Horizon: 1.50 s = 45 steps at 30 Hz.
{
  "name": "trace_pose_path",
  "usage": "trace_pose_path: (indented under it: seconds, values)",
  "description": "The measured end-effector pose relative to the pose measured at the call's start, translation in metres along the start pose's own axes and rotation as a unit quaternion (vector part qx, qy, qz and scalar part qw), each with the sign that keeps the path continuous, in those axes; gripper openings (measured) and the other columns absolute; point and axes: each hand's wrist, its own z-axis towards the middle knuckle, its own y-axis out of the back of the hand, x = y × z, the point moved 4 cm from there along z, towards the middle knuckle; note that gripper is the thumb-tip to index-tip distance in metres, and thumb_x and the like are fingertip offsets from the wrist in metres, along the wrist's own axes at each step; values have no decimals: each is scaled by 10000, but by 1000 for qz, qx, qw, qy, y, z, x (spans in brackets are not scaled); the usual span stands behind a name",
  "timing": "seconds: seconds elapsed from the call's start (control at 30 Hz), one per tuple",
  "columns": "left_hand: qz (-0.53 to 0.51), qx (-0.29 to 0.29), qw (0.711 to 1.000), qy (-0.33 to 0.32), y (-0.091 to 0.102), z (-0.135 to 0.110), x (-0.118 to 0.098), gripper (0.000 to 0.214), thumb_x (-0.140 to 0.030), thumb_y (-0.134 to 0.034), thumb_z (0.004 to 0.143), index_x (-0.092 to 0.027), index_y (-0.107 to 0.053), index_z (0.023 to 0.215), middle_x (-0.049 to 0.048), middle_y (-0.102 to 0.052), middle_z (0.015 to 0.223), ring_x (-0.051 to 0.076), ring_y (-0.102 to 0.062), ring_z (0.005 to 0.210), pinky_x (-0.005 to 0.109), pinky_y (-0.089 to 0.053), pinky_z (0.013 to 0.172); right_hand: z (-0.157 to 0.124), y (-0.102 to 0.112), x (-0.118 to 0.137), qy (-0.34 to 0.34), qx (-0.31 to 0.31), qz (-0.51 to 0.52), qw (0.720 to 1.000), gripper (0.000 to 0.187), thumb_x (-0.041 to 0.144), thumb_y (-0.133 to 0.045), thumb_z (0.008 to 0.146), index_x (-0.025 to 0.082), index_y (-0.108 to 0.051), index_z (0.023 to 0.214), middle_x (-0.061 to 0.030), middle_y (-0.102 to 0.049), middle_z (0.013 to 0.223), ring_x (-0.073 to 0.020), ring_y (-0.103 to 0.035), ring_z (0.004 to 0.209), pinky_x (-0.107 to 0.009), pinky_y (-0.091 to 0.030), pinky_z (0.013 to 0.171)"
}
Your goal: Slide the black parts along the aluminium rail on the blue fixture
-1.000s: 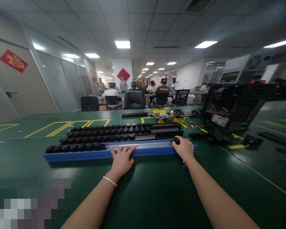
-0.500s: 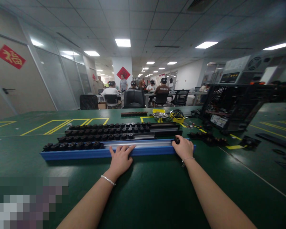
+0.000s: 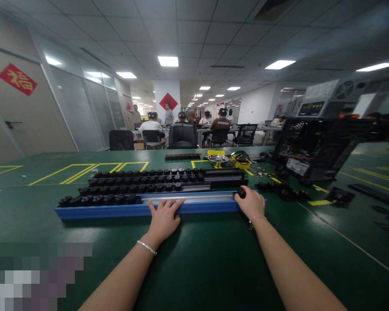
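Note:
A long blue rail (image 3: pixel 110 211) with a silvery inner channel lies across the table in front of me. Black socket-like modules (image 3: pixel 100 198) fill its left part in a row. My left hand (image 3: pixel 164 217) rests on the near edge around the rail's middle, fingers spread, holding nothing. At the right end, my right hand (image 3: pixel 252 204) is closed around one small black module (image 3: pixel 242 192), which sits at the channel. Fingers partly hide this module, so I cannot tell how it is seated.
Behind the blue rail lie several dark rails (image 3: pixel 228 184) with similar modules. Farther back are a metal bowl (image 3: pixel 218 158) and a yellow box with cables (image 3: pixel 242 161). An open computer case (image 3: pixel 311 149) stands at the right. People sit at desks beyond.
Both hands keep almost the same places on the blue rail. The right hand with the black module appears very slightly lower and farther right, while the whole view has shifted a little.

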Motion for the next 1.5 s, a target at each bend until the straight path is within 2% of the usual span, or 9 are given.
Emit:
trace_pose_path:
  seconds: [0.4,0.67,1.33,1.5]
  values:
    - [-30,-9,999,-7,-1,1,2,572,-235,-472,763,-412,-416,1303,14,-562,1217,277,-416,1168,705,23,1011,2,-2,-3,-13,13,13,1000,462,367,-432,776,185,-566,1179,-92,-640,1084,-258,-522,1068,-386,-320,934]
    - [-4,-3,1000,-7,-2,0,2,582,-246,-478,766,-424,-393,1313,2,-558,1220,275,-420,1172,706,-9,1015,3,-3,-10,-25,14,26,999,462,365,-438,771,218,-554,1194,-75,-623,1130,-248,-502,1105,-464,-226,1020]
    - [-24,-17,999,-14,-2,0,2,573,-233,-472,761,-414,-415,1302,9,-569,1209,276,-423,1168,709,9,1008,5,-3,-15,-40,21,29,999,457,365,-421,781,208,-564,1187,-77,-617,1140,-241,-498,1115,-450,-232,1032]
    - [-24,-17,999,-13,-2,1,3,576,-238,-474,759,-420,-411,1302,5,-568,1208,273,-424,1165,711,-1,1008,4,-3,-16,-51,20,23,998,462,389,-421,780,218,-567,1183,-78,-612,1145,-252,-480,1139,-498,-181,1054]
